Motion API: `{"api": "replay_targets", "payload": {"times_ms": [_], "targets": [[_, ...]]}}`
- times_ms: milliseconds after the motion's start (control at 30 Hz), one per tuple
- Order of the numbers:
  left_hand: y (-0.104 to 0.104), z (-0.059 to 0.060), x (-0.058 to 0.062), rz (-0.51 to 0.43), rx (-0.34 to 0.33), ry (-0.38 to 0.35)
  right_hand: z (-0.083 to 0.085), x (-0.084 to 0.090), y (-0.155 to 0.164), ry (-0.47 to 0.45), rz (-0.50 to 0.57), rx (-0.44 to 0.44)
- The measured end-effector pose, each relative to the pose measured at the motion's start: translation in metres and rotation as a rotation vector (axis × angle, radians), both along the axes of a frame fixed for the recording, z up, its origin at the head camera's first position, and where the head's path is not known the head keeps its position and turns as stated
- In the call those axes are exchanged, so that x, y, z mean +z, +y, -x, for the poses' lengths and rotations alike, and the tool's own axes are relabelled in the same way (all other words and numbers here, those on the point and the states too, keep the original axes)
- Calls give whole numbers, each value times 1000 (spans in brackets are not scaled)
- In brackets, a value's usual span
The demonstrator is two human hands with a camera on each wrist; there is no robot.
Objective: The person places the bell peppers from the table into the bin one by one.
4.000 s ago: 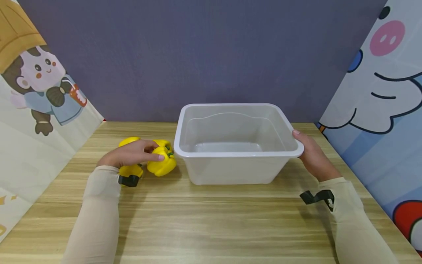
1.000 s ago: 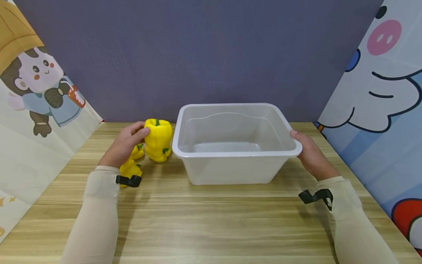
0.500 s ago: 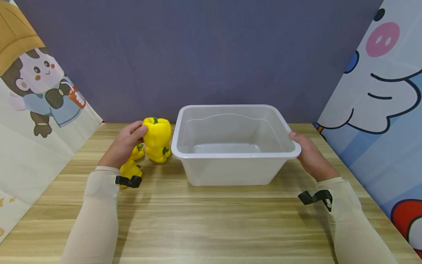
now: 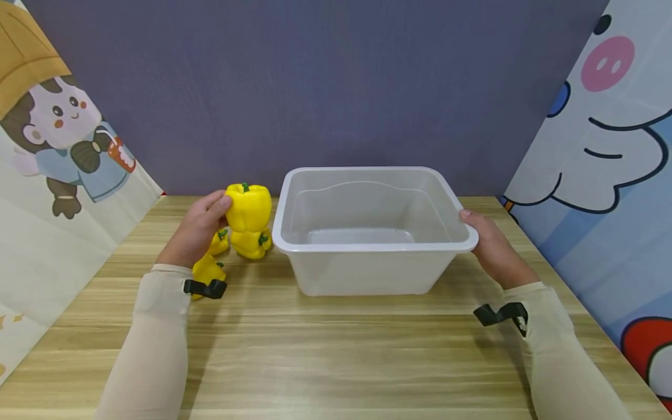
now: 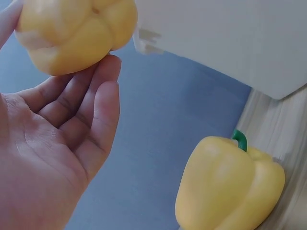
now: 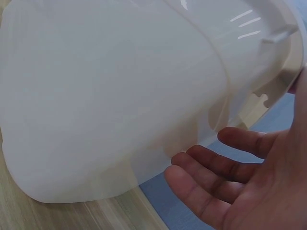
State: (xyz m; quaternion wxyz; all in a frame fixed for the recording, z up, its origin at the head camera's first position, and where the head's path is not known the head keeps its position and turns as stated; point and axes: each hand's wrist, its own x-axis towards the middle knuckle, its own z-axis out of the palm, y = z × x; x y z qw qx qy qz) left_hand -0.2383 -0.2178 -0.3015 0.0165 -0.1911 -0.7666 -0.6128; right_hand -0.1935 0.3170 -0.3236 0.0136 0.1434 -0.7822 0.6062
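Note:
My left hand point(image 4: 191, 232) grips a yellow bell pepper point(image 4: 248, 208) with a green stem, held upright above the table left of the bin. In the left wrist view, thumb and fingertips hold this pepper point(image 5: 79, 36) from the sides. Below it another yellow bell pepper point(image 4: 249, 244) lies on the table. Two more show partly beside my left wrist: a bell pepper point(image 4: 219, 241) and a nearer bell pepper point(image 4: 207, 269). My right hand point(image 4: 496, 248) holds the right rim of a white plastic bin point(image 4: 367, 269), thumb on top, fingers under the rim against the outer wall point(image 6: 110, 100).
The wooden tabletop point(image 4: 336, 350) stretches in front of the bin. A dark blue-grey panel point(image 4: 336, 87) rises behind it. Printed cartoon panels stand at left point(image 4: 68, 134) and right point(image 4: 604, 146). The bin's visible inside holds nothing.
Four seconds ago my left hand lay over the peppers on the table. Since then it has lifted one, raising it slightly more over the last second. My right hand keeps its hold on the bin.

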Motion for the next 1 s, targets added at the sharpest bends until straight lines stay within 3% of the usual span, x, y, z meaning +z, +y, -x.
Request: {"api": "replay_targets", "payload": {"times_ms": [233, 1000], "targets": [[7, 0, 3, -179, -120, 12, -1, 0, 3, 5, 48, 31], [19, -7, 9, -249, -156, 30, 1, 0, 1, 3, 25, 30]]}}
